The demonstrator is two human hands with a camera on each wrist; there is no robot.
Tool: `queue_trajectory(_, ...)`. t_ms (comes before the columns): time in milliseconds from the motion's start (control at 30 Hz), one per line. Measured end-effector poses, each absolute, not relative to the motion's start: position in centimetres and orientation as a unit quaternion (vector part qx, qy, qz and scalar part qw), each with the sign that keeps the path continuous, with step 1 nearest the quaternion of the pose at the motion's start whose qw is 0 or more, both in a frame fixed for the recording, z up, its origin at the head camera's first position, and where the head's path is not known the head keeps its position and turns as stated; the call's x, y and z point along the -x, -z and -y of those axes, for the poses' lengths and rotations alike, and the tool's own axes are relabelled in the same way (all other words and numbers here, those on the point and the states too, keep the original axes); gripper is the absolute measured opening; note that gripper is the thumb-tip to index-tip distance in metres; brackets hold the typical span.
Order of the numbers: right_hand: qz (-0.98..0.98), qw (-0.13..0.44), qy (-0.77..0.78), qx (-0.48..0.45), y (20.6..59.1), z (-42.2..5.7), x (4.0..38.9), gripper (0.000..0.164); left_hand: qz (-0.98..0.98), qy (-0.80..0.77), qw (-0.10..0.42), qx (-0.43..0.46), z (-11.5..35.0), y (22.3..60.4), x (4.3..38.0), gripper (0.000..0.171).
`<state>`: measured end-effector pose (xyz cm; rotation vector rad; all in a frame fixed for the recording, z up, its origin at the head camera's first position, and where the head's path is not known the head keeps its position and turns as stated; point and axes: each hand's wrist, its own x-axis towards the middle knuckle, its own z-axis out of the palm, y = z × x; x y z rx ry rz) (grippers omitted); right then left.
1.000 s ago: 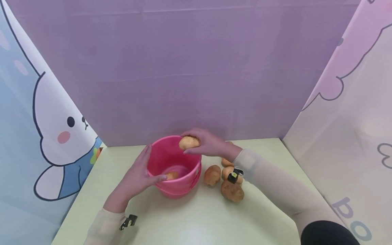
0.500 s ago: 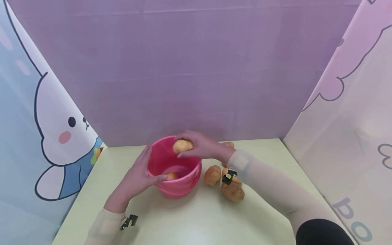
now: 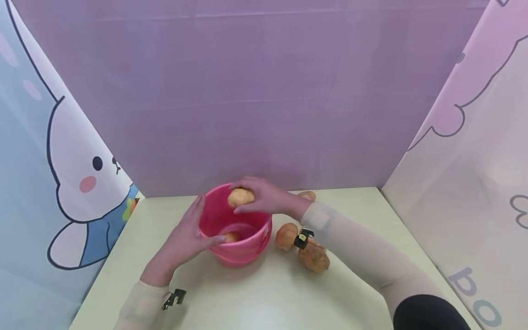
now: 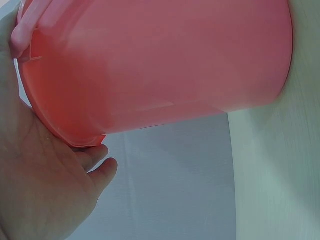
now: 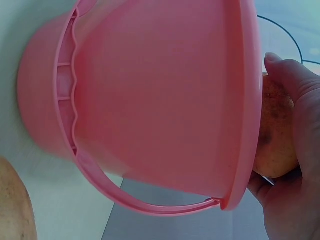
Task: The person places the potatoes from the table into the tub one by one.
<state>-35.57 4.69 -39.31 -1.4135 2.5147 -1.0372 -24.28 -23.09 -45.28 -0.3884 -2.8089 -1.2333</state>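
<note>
A pink plastic bucket [image 3: 238,253] stands upright on the table. My left hand [image 3: 189,233] grips its near left rim, with the thumb at the front and the fingers along the left side. In the left wrist view that hand [image 4: 47,175] lies against the bucket's rim. My right hand [image 3: 266,198] holds a potato [image 3: 240,197] over the bucket's mouth. Seen from the right wrist, this potato [image 5: 277,135] is between thumb and fingers just beyond the rim. Another potato [image 3: 232,237] lies inside the bucket, partly hidden by the near wall.
Several potatoes lie right of the bucket: a front potato [image 3: 314,257], a nearer-to-bucket potato [image 3: 286,236] and a back potato [image 3: 307,195]. My right forearm covers part of this group. A purple backdrop [image 3: 264,101] rises behind the pale table [image 3: 255,298].
My right hand has moved left with the potato, from the bucket's right rim to over its mouth. The left hand and the bucket have stayed in place.
</note>
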Motion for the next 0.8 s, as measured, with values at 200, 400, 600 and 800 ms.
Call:
queue_trajectory(200,-0.816,0.034,0.333,0.471,39.53,-4.38,35.68,0.062,0.909,0.395,0.025,0.126,23.00,45.23,24.30,0.142)
queue_trajectory(400,-0.815,0.037,0.338,0.470,39.89,-4.16,35.78,0.064,0.910,0.394,0.024,0.124,22.89,45.02,24.16,0.142)
queue_trajectory(600,-0.822,0.048,0.333,0.459,40.00,-3.97,35.55,0.067,0.907,0.403,0.019,0.122,22.85,44.95,24.11,0.143)
queue_trajectory(800,-0.828,0.050,0.323,0.455,40.09,-3.79,35.56,0.068,0.906,0.406,0.018,0.122,22.91,45.07,24.20,0.144)
